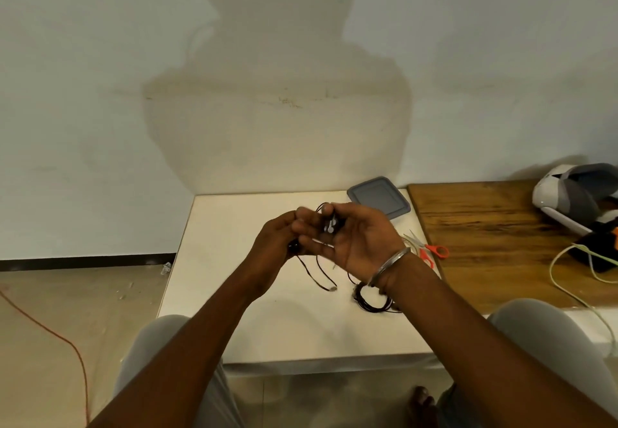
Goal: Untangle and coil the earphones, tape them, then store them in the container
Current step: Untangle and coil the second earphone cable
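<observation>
left hand (274,242): pinches earphones (329,226) | right hand (356,238): palm up, grips them | hands touching

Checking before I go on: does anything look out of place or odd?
Nothing looks spilled or damaged. Only the scissors stand out: they lie at the white table's right edge, orange handles over the seam with the wooden table. The earphones, held by the left hand and right hand, hang loose.

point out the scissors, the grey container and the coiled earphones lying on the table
scissors (424,247): head view, where the blades meet the orange handles
grey container (378,198): head view, middle of its flat top
coiled earphones (360,295): head view, left arc of the coil
</observation>
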